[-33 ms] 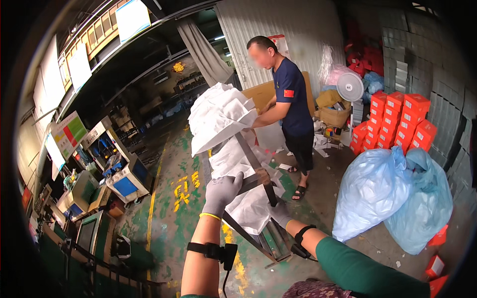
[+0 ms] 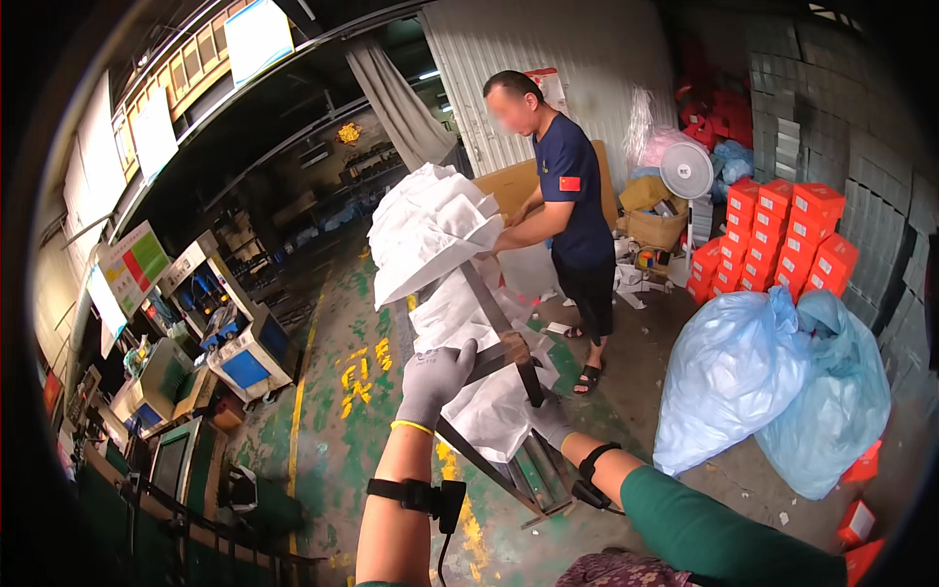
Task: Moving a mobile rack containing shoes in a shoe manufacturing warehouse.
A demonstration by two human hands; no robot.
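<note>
Grey-gloved left hand (image 2: 435, 382): grip closed on the frame (image 2: 490, 306), fingers mostly hidden.
Right hand (image 2: 554, 421): at the frame, further right; fingers out of sight, so its grip I cannot tell.
Sheets (image 2: 430, 230): white, piled along the frame, which covers part of the lower ones.
Co-worker (image 2: 567, 196): hands hard to make out beside the upper sheets.

Large yellow characters (image 2: 358, 380) are painted on the floor (image 2: 328, 440). Writing on the coloured board (image 2: 132, 269), labels of orange boxes (image 2: 820, 205) and left glove (image 2: 435, 383) is too small to read.
</note>
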